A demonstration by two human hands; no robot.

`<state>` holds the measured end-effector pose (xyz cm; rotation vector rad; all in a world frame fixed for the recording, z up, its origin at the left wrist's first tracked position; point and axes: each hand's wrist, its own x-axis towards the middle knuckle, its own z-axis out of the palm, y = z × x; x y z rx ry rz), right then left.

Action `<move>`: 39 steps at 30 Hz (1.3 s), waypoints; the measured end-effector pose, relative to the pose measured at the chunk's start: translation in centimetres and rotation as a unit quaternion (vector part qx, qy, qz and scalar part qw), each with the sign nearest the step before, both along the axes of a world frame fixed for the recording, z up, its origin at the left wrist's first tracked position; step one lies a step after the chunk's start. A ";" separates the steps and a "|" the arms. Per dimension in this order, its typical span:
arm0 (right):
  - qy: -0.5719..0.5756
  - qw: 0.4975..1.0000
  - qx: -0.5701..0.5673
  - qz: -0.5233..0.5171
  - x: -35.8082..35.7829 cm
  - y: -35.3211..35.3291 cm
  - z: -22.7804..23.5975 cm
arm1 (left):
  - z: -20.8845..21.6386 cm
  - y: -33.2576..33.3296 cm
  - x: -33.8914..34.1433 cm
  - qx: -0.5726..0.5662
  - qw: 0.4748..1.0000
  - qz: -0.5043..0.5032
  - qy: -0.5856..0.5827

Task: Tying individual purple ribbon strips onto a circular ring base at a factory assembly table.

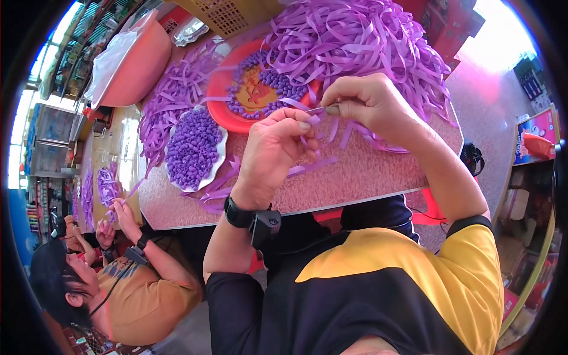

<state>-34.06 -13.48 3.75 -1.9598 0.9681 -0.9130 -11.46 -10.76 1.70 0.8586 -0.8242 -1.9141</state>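
Both my hands are raised over the pink-topped table, close together. My left hand (273, 148) is closed, pinching a purple ribbon (314, 120) whose loose parts hang among the fingers. Beside it, my right hand (370, 105) is closed on a thin needle-like rod (318, 110), which reaches across to the left fingertips. Just beyond them sits a red basin (216, 89) with small purple beads (277, 84) spread in it. To the left, a white scalloped dish (222, 152) is heaped with more purple beads (190, 147). Whether a bead is in my fingers is hidden.
A big pile of purple ribbons (364, 44) covers the far right of the table, with a smaller ribbon heap (168, 100) at left. Behind are a yellow basket (236, 16) and a salmon-coloured tub (137, 68). A co-worker (133, 296) handles purple ribbon at left.
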 end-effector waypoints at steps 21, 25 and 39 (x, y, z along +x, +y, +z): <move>0.033 0.983 -0.179 0.008 0.3 -0.2 -0.9 | -1.3 -0.2 0.5 0.014 0.994 -0.021 0.103; 0.046 0.982 -0.183 0.008 0.4 -0.3 -1.2 | -1.0 0.0 0.2 0.032 0.996 -0.026 0.077; 0.027 0.974 -0.224 0.003 0.1 -0.4 -0.3 | -0.7 0.3 0.2 0.056 0.995 0.015 0.076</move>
